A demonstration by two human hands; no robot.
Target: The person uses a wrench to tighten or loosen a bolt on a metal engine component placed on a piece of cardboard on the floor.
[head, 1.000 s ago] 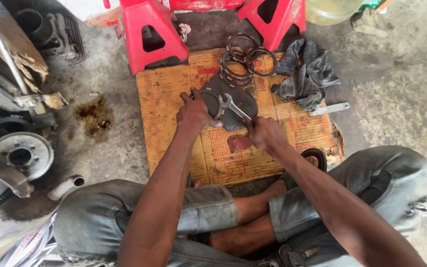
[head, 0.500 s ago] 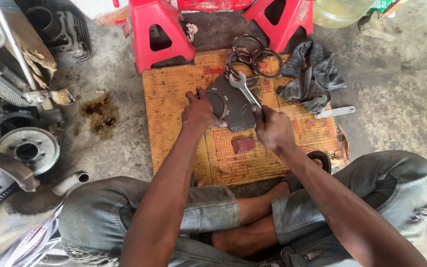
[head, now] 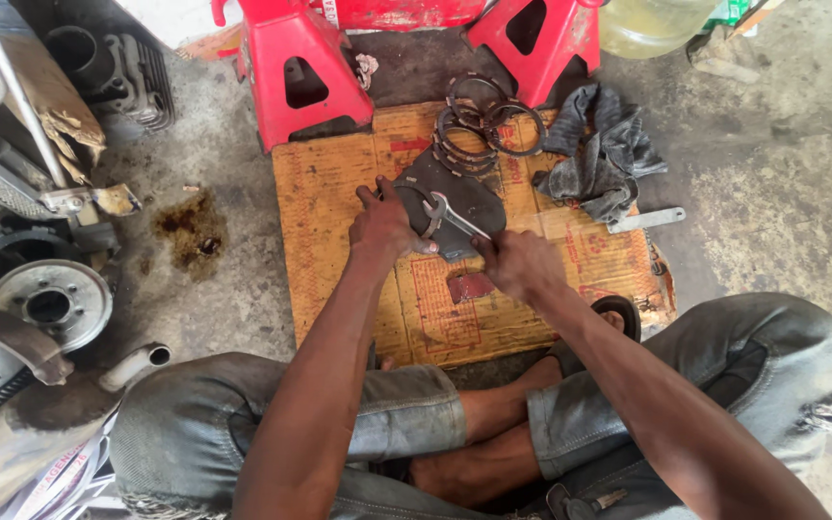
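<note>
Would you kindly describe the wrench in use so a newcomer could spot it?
Find the orange board between the red stands. At its middle, the right hand holds a silver open-ended wrench over a dark plate. Unlike the flat bar nearby, it has forked jaws.

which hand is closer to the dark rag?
Right. The right hand grips the wrench handle, below-left of the dark rag. The left hand is farther left, on the dark metal plate.

Flattened orange cardboard box with red print on floor, translucent plastic jug top right
</note>
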